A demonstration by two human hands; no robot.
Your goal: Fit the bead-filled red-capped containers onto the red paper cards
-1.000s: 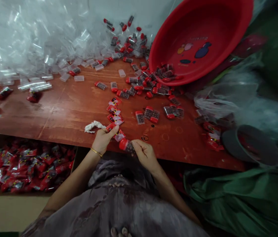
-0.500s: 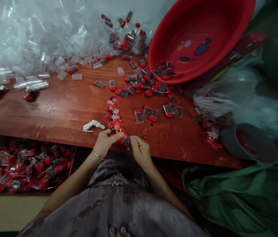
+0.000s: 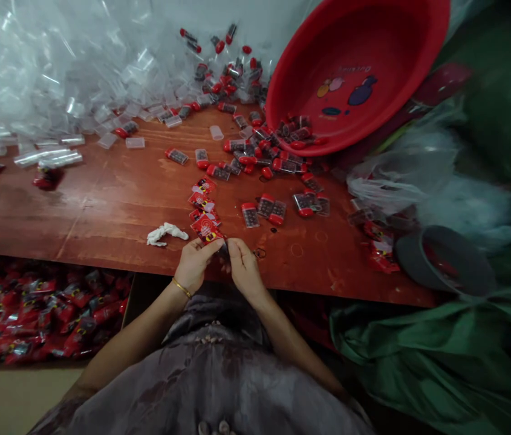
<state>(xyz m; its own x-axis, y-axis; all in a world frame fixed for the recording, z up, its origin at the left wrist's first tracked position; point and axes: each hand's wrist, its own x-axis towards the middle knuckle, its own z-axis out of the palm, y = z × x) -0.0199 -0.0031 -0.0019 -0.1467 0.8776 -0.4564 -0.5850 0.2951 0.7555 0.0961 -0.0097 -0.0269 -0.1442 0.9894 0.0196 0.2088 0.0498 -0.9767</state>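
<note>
Pinching one printed red packet (image 3: 207,228) above the near edge of the wooden table (image 3: 114,211), the left hand (image 3: 192,264) sits beside the right hand (image 3: 245,266), gripping one dark-filled container (image 3: 224,249), with three lined-up packets (image 3: 202,202) farther off, three red-capped containers (image 3: 266,206) right, one white wad (image 3: 165,233) left.

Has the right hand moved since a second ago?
Yes: the right hand has moved left and a little forward, closer to the crumpled white item.
</note>
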